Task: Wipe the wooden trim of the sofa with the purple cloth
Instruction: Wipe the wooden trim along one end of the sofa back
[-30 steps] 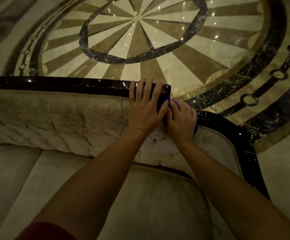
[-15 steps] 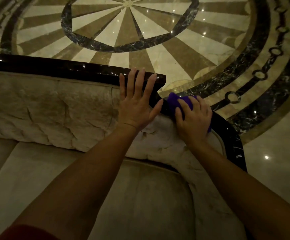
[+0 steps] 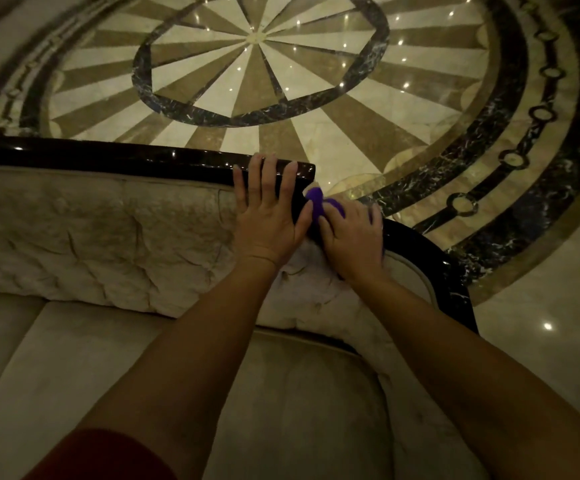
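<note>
A dark glossy wooden trim runs along the top of the beige tufted sofa back and steps down into a curve at the right. My left hand lies flat with fingers spread over the trim just left of that step. My right hand presses the purple cloth against the trim at the step, right beside my left thumb. Most of the cloth is hidden under my right hand.
Below the back lie the beige seat cushions. Beyond the sofa spreads a polished marble floor with a starburst medallion and dark rings, dotted with light reflections. Plain pale floor lies to the right of the sofa's curved end.
My right hand with the cloth has slid back left along the trim toward the step, close against my left hand. My left hand stays on the trim.
</note>
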Demonstrator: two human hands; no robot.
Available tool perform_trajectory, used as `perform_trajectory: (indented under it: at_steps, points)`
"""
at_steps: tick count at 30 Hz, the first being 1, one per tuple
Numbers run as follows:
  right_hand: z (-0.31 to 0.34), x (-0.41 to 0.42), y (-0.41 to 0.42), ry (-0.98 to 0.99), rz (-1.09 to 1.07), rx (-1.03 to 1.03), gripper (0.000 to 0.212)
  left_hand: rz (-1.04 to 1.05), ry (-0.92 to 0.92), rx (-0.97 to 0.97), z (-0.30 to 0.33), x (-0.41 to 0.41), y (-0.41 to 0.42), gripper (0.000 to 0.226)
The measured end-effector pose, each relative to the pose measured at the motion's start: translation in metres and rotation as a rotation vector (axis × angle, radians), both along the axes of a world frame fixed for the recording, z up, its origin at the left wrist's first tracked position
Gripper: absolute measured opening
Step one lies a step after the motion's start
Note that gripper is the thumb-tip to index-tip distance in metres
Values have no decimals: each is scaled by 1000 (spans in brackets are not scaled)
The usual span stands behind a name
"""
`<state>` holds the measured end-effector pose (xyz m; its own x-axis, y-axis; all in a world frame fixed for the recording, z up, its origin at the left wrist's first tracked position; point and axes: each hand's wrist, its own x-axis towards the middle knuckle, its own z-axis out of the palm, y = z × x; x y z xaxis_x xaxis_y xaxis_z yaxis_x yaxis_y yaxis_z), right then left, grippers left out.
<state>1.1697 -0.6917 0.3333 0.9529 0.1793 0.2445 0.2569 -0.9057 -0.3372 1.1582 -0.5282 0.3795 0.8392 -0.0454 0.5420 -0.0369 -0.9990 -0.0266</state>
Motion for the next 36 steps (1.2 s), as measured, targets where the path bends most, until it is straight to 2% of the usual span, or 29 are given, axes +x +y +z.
perform_trajectory:
  at_steps: [3, 8, 14, 23, 26, 29, 32, 36]
  points:
    - [3, -10, -48, 32, -41, -89, 39, 43, 63, -20, 10, -7, -10, 70]
    - [4, -49, -125, 56, -224, -19, 42, 42, 116, -15, 18, -17, -10, 76]
    - [-2, -72, -148, 81, -360, 58, 46, 41, 64, -8, 12, -6, -14, 76]
    - [-6, -53, -136, 85, -291, 36, 55, 54, 57, 7, 7, 2, -16, 74]
    - [-4, -58, -141, 113, -252, 43, 59, 49, 104, 1, 10, -5, -14, 78]
    - [-11, -80, -146, 199, -272, -100, 71, 55, 202, -36, 21, -17, -21, 84]
    - [-20, -115, -159, 348, -348, -161, 81, 82, 259, -183, 32, -46, -39, 85]
    - [-53, -223, -198, 551, -396, -298, 84, -3, 369, -352, -4, -149, -81, 79]
